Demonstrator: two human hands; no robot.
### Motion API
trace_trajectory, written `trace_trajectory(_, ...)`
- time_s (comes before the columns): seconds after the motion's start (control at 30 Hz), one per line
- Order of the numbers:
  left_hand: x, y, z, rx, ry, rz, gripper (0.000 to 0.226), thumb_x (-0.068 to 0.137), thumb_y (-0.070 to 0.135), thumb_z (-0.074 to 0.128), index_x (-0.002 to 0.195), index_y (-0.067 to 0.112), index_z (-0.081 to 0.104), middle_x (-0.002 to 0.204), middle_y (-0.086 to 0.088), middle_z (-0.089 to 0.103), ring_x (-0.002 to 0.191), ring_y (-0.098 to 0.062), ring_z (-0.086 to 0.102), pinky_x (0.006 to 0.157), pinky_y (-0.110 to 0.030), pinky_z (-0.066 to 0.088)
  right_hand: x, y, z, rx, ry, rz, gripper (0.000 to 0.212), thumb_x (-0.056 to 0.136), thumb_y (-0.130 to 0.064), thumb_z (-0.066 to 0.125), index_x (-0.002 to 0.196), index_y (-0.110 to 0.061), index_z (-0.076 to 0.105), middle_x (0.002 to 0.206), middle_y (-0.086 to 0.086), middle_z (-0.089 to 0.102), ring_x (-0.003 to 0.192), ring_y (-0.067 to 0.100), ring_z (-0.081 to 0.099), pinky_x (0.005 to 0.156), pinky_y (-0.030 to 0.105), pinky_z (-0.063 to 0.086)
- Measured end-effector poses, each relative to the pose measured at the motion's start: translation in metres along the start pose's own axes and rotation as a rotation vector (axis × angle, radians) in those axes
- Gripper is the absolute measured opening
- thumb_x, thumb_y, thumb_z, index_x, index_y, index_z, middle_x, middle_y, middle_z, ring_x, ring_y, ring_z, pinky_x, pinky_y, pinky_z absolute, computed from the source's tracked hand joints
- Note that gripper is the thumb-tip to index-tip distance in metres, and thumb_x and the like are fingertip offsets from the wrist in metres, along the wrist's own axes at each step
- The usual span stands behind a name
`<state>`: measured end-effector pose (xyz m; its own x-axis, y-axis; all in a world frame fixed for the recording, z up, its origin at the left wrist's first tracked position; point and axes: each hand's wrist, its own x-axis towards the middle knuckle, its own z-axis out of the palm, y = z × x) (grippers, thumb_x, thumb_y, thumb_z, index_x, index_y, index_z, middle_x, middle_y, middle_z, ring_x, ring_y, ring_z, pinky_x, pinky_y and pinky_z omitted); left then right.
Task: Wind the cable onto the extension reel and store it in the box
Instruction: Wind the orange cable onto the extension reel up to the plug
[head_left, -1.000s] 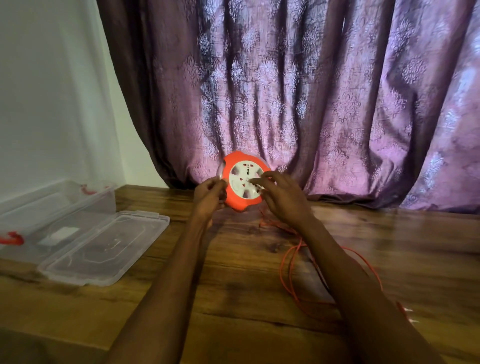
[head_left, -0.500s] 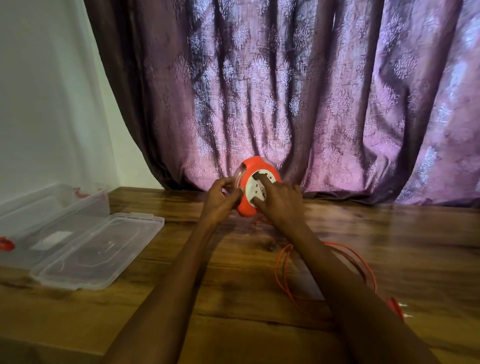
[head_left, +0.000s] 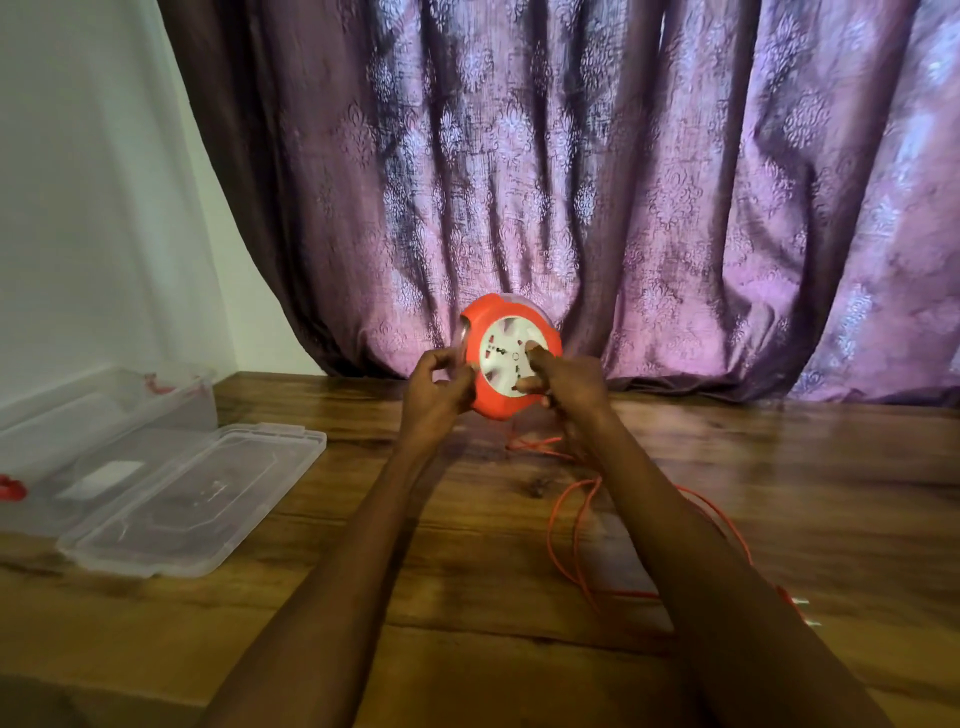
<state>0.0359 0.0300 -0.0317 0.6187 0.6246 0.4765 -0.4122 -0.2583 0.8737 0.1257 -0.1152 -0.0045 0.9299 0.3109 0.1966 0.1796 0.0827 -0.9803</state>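
round orange plastic extension reel held above wooden table | left hand fingers curled on rim | right hand fingertips on white face | orange cable loose below reel | clear plastic box far left of reel

Both hands, the left hand and the right hand, are up at the far edge of the table, closed around the reel, and the curtain hangs just behind, so there is little room beyond. To the left the wood lies bare as far as the lid, which lies flat beside the open box near the wall. On the right, loose loops of cable sprawl under the right forearm, ending, it seems, in a plug. The near edge is open.
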Motion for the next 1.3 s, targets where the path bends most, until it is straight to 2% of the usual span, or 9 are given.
trace_trajectory(0.13,0.007,0.008,-0.010,-0.082,0.108,-0.082,0.003,0.092,0.014,0.065,0.092,0.011,0.064,0.063,0.001,0.057,0.052,-0.004,0.051,0.055,-0.025,0.049,0.008,0.010,-0.014,-0.767,0.067,-0.680,0.026,0.084,-0.044,0.060,0.101,-0.028,0.071,0.097,-0.003,0.068,0.088,0.020,0.064,0.075,0.034,0.049)
trace_trajectory(0.3,0.011,0.015,-0.020,-0.074,0.086,-0.115,0.013,0.089,0.018,0.065,0.085,0.007,0.070,0.072,-0.009,0.061,0.067,-0.018,0.053,0.062,-0.031,0.048,-0.001,0.003,-0.014,-1.097,-0.111,-1.263,0.034,0.087,-0.026,0.055,0.118,-0.038,0.065,0.131,0.002,0.057,0.116,0.027,0.052,0.088,0.042,0.045)
trace_trajectory(0.5,0.007,0.024,-0.019,-0.011,-0.021,-0.130,0.010,0.091,0.013,0.063,0.091,0.004,0.069,0.063,0.000,0.060,0.055,-0.011,0.054,0.053,-0.025,0.049,-0.005,0.005,-0.011,-1.330,-0.118,-1.221,0.056,0.079,-0.021,0.067,0.126,-0.049,0.057,0.138,0.008,0.055,0.130,0.031,0.042,0.099,0.047,0.036)
trace_trajectory(0.67,0.001,0.022,-0.003,0.018,-0.065,-0.074,0.011,0.090,0.005,0.066,0.095,0.009,0.058,0.061,-0.003,0.056,0.045,-0.004,0.050,0.045,-0.021,0.045,-0.003,0.005,-0.012,-1.335,0.125,-1.002,0.056,0.076,-0.053,0.060,0.131,-0.045,0.054,0.101,0.002,0.073,0.104,0.031,0.058,0.085,0.042,0.034)
trace_trajectory(0.83,-0.010,0.015,0.011,0.084,-0.129,0.030,0.021,0.087,0.006,0.071,0.095,0.017,0.055,0.075,0.001,0.062,0.055,0.002,0.058,0.053,-0.017,0.049,-0.012,-0.007,-0.002,-0.663,0.124,-0.193,0.062,0.070,-0.064,0.070,0.120,-0.028,0.064,0.112,0.004,0.073,0.106,0.028,0.067,0.093,0.040,0.051)
trace_trajectory(0.97,-0.010,0.010,0.009,0.063,-0.151,-0.012,0.022,0.085,0.009,0.075,0.097,0.013,0.057,0.075,-0.008,0.062,0.060,-0.016,0.058,0.053,-0.026,0.049,-0.008,-0.004,0.004,-0.154,-0.006,0.053,0.042,0.081,-0.045,0.076,0.078,-0.003,0.070,0.054,0.006,0.068,0.056,0.023,0.070,0.063,0.045,0.060)
trace_trajectory(1.03,-0.009,0.011,0.009,0.046,-0.099,-0.048,0.020,0.087,0.004,0.071,0.100,0.007,0.057,0.075,-0.010,0.062,0.053,-0.010,0.059,0.049,-0.022,0.049,-0.006,0.000,0.006,-0.090,-0.027,0.032,0.045,0.086,-0.039,0.075,0.092,0.005,0.070,0.052,0.004,0.066,0.053,0.025,0.067,0.049,0.032,0.051)
trace_trajectory(1.13,-0.005,0.015,0.005,0.020,0.009,-0.071,0.013,0.088,0.003,0.067,0.097,0.004,0.059,0.066,-0.004,0.061,0.046,0.000,0.055,0.047,-0.018,0.048,-0.004,0.004,0.001,-0.341,-0.047,-0.125,0.042,0.086,-0.050,0.069,0.109,-0.015,0.066,0.061,-0.001,0.072,0.070,0.019,0.071,0.065,0.033,0.055)
trace_trajectory(1.3,0.005,0.015,-0.010,-0.080,0.080,-0.131,0.006,0.087,0.007,0.066,0.082,0.007,0.064,0.049,0.008,0.049,0.044,-0.004,0.039,0.045,-0.019,0.034,0.000,0.010,-0.019,-0.969,-0.030,-0.938,0.028,0.088,-0.022,0.061,0.113,-0.033,0.065,0.113,0.000,0.064,0.103,0.029,0.061,0.082,0.043,0.050)
